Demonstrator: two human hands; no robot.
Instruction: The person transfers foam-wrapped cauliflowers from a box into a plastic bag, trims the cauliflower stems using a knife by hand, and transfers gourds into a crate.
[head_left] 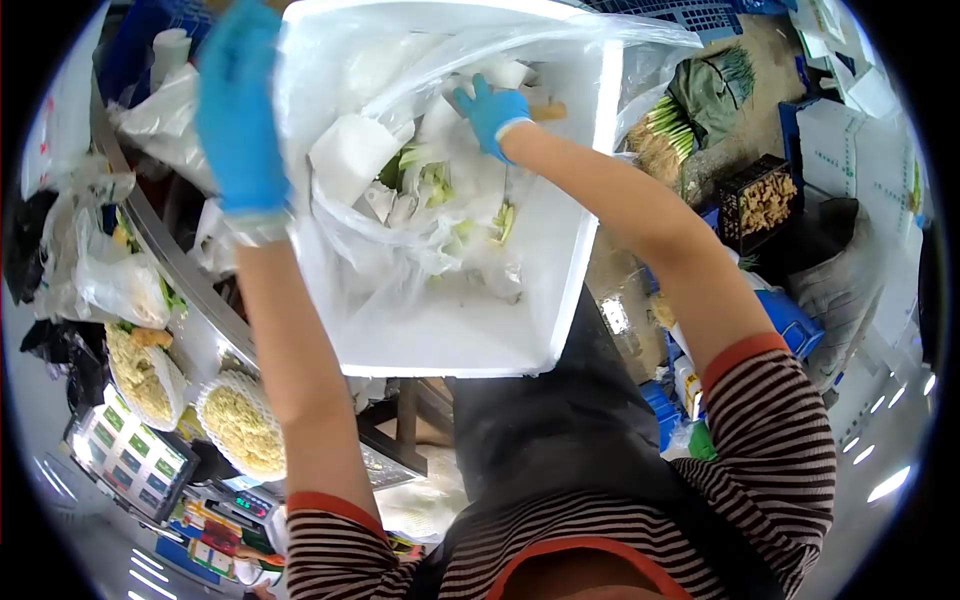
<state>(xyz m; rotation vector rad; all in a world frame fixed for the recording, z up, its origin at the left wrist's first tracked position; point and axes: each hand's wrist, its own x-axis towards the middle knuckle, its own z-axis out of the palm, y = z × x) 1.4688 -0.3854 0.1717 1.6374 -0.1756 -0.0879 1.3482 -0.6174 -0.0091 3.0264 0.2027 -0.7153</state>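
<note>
A white foam box (450, 335) stands before me, lined with a clear plastic bag (370, 265). In it lie crumpled white paper (352, 155) and scraps of green leaf (437, 185). My right hand (494, 115), in a blue glove, reaches inside with its fingers spread, over the white paper and plastic; contact is hard to judge. A tan stick-like piece (547, 112) shows beside it. My left hand (240, 125), also gloved in blue, is raised near the box's left rim. Motion smears its fingers, so what they hold, if anything, does not show.
Cauliflowers in foam nets (240, 425) sit on the left by a metal counter edge (175, 260) and plastic bags (120, 275). A screen (130, 455) is at lower left. At right are a bundle of scallions (665, 130) and a black crate of ginger-like roots (765, 200).
</note>
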